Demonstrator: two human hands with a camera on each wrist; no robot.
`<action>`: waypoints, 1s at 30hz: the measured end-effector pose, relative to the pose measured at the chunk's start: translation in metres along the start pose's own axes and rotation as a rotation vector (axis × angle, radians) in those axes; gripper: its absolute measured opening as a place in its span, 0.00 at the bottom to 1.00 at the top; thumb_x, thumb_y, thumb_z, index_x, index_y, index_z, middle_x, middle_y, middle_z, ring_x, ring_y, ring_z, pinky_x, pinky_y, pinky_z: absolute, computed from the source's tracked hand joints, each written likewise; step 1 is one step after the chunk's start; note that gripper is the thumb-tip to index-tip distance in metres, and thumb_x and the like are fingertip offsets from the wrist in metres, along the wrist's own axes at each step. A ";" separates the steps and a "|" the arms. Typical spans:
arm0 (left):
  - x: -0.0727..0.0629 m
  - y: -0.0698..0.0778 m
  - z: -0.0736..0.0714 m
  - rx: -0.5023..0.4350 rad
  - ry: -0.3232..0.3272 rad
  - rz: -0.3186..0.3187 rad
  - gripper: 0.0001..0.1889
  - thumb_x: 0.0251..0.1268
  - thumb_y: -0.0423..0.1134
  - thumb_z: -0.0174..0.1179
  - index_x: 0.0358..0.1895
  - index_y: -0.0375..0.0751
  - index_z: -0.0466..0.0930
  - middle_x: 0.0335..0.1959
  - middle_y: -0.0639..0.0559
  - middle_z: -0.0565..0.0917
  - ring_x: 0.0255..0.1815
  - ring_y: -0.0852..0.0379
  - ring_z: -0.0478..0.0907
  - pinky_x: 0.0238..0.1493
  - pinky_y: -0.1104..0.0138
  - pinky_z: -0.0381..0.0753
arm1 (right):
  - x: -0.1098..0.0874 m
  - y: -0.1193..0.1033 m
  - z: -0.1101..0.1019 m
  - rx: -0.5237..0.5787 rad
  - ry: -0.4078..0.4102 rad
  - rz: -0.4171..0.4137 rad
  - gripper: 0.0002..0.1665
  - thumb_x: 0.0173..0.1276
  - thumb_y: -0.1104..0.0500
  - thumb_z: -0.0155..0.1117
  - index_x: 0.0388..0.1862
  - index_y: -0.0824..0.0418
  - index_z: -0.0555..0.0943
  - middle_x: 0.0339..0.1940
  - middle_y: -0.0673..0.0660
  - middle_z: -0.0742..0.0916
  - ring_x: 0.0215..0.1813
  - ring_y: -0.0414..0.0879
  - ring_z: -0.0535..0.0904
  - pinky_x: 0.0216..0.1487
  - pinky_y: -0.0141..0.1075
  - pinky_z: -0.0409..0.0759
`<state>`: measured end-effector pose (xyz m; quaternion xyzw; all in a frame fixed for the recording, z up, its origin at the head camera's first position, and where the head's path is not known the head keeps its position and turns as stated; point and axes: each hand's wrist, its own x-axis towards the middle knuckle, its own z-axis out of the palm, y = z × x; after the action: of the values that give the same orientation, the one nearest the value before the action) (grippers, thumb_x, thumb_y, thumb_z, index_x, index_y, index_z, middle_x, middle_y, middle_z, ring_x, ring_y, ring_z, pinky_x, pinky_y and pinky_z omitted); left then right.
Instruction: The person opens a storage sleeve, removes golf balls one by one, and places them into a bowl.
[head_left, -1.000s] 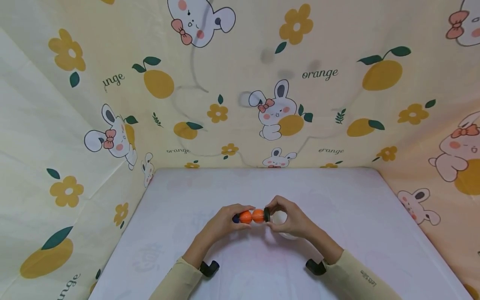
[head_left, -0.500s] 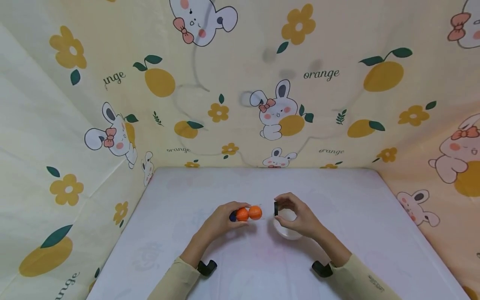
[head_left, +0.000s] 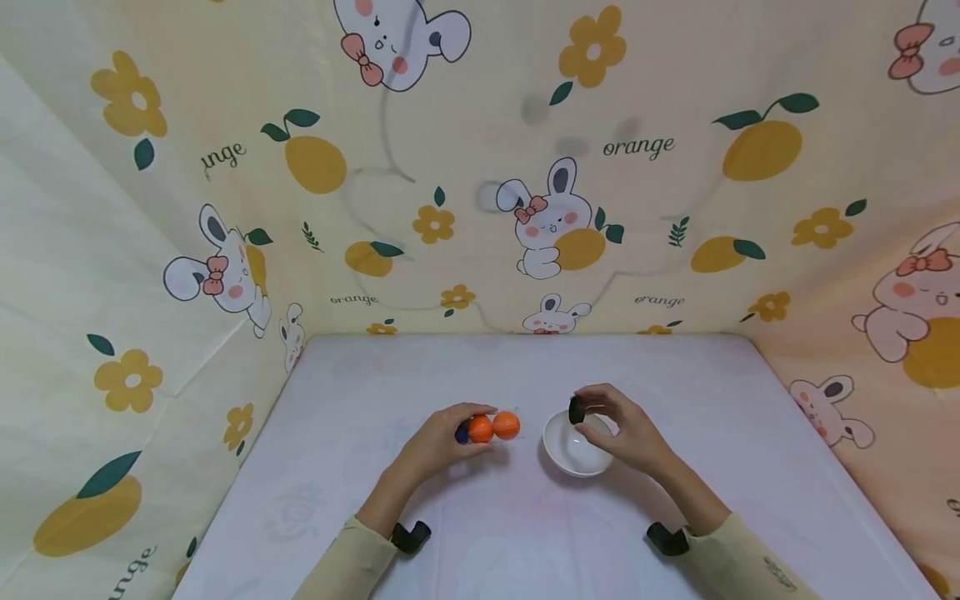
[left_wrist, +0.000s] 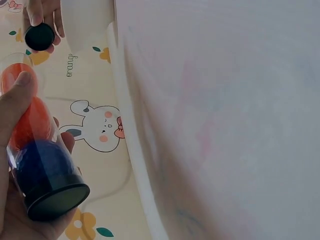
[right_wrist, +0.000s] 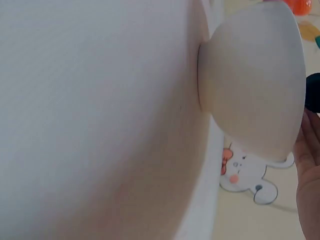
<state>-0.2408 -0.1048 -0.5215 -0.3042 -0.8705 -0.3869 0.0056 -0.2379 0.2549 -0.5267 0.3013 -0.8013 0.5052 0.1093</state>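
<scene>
My left hand (head_left: pixel 437 439) grips a clear tube (left_wrist: pixel 57 202) lying roughly sideways, with its black-based end toward the palm. Inside it are two orange balls (head_left: pixel 506 425) in a row and a dark blue ball (left_wrist: pixel 44 162) at the base end. The tube's far end is uncapped and points toward my right hand. My right hand (head_left: pixel 637 437) pinches a round black cap (head_left: pixel 576 410) between thumb and fingers, over a white bowl (head_left: pixel 553 460). In the right wrist view the cap shows only partly, beyond the bowl's rim.
The bowl stands on a white-covered table (head_left: pixel 360 375), right of the tube. A cream cloth (head_left: pixel 465 150) printed with rabbits and oranges rises behind the table and along both sides. Black wrist cameras (head_left: pixel 411 537) sit at both sleeves.
The cap has come off the tube's end and moved right with my right hand, now over the bowl, which shows more fully. My left hand with the tube has shifted slightly left.
</scene>
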 end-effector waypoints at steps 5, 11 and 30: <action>0.000 0.000 -0.001 -0.025 -0.011 -0.026 0.29 0.64 0.41 0.79 0.67 0.45 0.81 0.65 0.47 0.86 0.63 0.51 0.83 0.69 0.53 0.80 | -0.004 0.001 -0.008 0.017 0.016 -0.001 0.31 0.66 0.72 0.78 0.66 0.65 0.79 0.59 0.63 0.87 0.59 0.47 0.86 0.65 0.27 0.79; -0.001 0.001 -0.003 -0.030 -0.018 -0.026 0.28 0.65 0.43 0.79 0.65 0.46 0.80 0.63 0.49 0.87 0.61 0.53 0.83 0.69 0.53 0.81 | -0.010 0.003 -0.018 -0.028 0.051 0.038 0.31 0.65 0.72 0.78 0.66 0.65 0.78 0.60 0.62 0.87 0.58 0.45 0.85 0.66 0.26 0.78; -0.005 -0.002 -0.004 -0.033 -0.003 -0.013 0.28 0.64 0.43 0.80 0.64 0.45 0.81 0.61 0.49 0.87 0.59 0.54 0.84 0.66 0.54 0.82 | -0.020 0.021 -0.039 -0.173 0.118 0.301 0.30 0.72 0.62 0.77 0.69 0.68 0.77 0.61 0.64 0.87 0.60 0.47 0.83 0.65 0.36 0.82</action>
<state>-0.2387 -0.1109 -0.5208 -0.2991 -0.8659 -0.4009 -0.0034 -0.2397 0.3029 -0.5332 0.1370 -0.8700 0.4619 0.1048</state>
